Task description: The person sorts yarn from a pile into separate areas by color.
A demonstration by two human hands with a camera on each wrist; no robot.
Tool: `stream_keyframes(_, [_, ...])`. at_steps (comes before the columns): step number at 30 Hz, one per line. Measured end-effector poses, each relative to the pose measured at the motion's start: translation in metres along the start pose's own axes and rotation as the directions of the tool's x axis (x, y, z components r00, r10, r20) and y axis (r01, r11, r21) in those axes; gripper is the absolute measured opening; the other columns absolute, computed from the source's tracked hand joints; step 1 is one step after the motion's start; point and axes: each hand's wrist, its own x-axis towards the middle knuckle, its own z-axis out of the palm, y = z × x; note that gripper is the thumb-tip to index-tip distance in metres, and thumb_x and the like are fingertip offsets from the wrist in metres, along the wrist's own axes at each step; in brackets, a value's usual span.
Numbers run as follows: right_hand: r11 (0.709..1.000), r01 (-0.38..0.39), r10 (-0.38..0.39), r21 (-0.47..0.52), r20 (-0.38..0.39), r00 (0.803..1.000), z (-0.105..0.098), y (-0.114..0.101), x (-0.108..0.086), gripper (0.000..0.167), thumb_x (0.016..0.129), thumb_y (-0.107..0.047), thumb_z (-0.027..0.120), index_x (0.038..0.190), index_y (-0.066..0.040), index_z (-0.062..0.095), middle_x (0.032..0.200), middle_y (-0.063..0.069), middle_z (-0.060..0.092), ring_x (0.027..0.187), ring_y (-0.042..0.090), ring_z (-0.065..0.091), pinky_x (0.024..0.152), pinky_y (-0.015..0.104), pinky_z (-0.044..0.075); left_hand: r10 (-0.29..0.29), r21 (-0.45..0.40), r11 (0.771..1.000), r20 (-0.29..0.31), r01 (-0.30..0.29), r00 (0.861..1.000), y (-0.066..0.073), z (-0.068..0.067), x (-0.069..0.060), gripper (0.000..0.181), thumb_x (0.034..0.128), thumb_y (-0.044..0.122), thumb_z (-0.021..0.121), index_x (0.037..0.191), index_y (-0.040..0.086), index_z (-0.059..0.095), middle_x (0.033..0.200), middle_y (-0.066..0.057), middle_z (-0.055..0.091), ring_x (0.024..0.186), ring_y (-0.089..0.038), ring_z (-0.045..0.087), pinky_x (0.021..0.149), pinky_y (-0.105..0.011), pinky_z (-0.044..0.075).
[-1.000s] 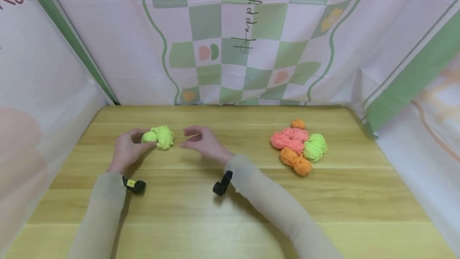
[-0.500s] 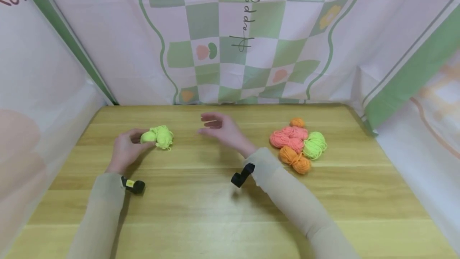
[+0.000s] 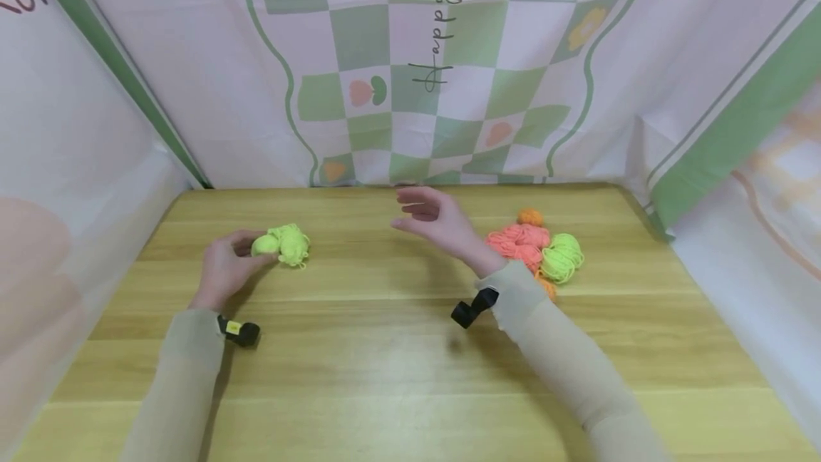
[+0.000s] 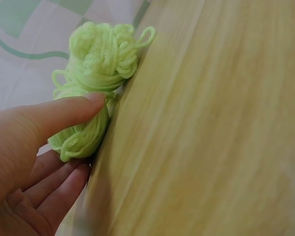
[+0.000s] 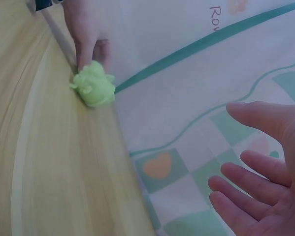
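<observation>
Bright, even light; pale glare across the table [image 3: 378,366].

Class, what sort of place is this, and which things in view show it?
Probably a screened-off spot for handwork, though the room beyond is hidden: a wooden table, patterned cloth hanging behind it and at both sides, and yarn on top.

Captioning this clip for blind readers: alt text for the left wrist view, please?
A left hand pinches a bundle of lime-green yarn between thumb and fingers. A light wooden tabletop fills the right side; white-and-green patterned cloth shows at upper left.
</observation>
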Motion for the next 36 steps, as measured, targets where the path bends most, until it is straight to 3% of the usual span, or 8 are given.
stream_keyframes(7, [0.999, -0.037, 0.037, -0.016, 0.001, 0.999, -0.027, 0.011, -0.019, 0.054, 0.092, -0.017, 0.078, 0.141, -0.003, 0.057, 0.139, 0.018, 0.059, 0.128, 0.031, 0.056, 0.109, 0.043, 0.043, -0.005, 0.004, 1.0, -0.007, 0.005, 1.0, -0.001, 0.001, 0.0, 0.048, 0.0821, 0.011, 0.087, 0.124, -0.002, 0.068, 0.12, -0.025, 0.068, 0.105, -0.038, 0.067, 0.092, -0.049, 0.055])
stream_keyframes(16, [0.998, -0.063, 0.063, -0.011, -0.031, 0.998, -0.052, 0.024, -0.042, 0.056, 0.093, -0.017, 0.078, 0.142, -0.004, 0.055, 0.139, 0.013, 0.059, 0.131, 0.028, 0.053, 0.112, 0.038, 0.04, -0.001, 0.004, 1.0, -0.007, 0.001, 1.0, -0.002, 0.001, 0.001, 0.047, 0.0822, 0.01, 0.086, 0.123, -0.003, 0.067, 0.12, -0.025, 0.068, 0.106, -0.039, 0.067, 0.093, -0.049, 0.054])
stream_keyframes(21, [0.994, -0.108, 0.107, -0.03, -0.051, 0.993, -0.066, 0.025, -0.056, 0.064, 0.092, -0.026, 0.08, 0.146, -0.005, 0.052, 0.144, 0.013, 0.056, 0.134, 0.027, 0.05, 0.114, 0.043, 0.038, 0.002, 0.01, 1.0, -0.006, -0.002, 1.0, -0.002, 0.001, 0.001, 0.047, 0.0819, 0.01, 0.087, 0.123, -0.003, 0.068, 0.12, -0.025, 0.068, 0.105, -0.038, 0.068, 0.092, -0.048, 0.055])
stream_keyframes(31, [0.978, -0.157, 0.144, -0.139, -0.096, 0.985, -0.1, 0.022, -0.082, 0.066, 0.094, -0.027, 0.077, 0.148, -0.004, 0.05, 0.146, 0.014, 0.054, 0.136, 0.029, 0.048, 0.114, 0.048, 0.036, -0.003, 0.002, 1.0, -0.002, 0.003, 1.0, -0.003, 0.001, 0.001, 0.047, 0.0826, 0.012, 0.087, 0.123, -0.003, 0.067, 0.12, -0.025, 0.068, 0.106, -0.039, 0.067, 0.093, -0.049, 0.055])
stream_keyframes(34, [0.969, -0.173, 0.156, -0.173, -0.112, 0.981, -0.113, 0.021, -0.089, 0.066, 0.094, -0.028, 0.077, 0.149, -0.005, 0.049, 0.147, 0.015, 0.053, 0.136, 0.031, 0.047, 0.114, 0.045, 0.037, 0.003, 0.003, 1.0, -0.004, -0.003, 1.0, -0.003, 0.001, 0.001, 0.047, 0.0824, 0.012, 0.087, 0.123, -0.003, 0.067, 0.12, -0.024, 0.068, 0.106, -0.037, 0.067, 0.093, -0.047, 0.055])
stream_keyframes(36, [0.965, -0.187, 0.164, -0.186, -0.133, 0.978, -0.122, 0.022, -0.093, 0.064, 0.094, -0.028, 0.077, 0.148, -0.007, 0.05, 0.147, 0.015, 0.053, 0.135, 0.032, 0.048, 0.111, 0.036, 0.041, 0.004, 0.003, 1.0, -0.004, -0.004, 1.0, -0.003, 0.001, 0.001, 0.047, 0.0825, 0.012, 0.087, 0.123, -0.003, 0.067, 0.12, -0.024, 0.068, 0.106, -0.037, 0.067, 0.093, -0.047, 0.055])
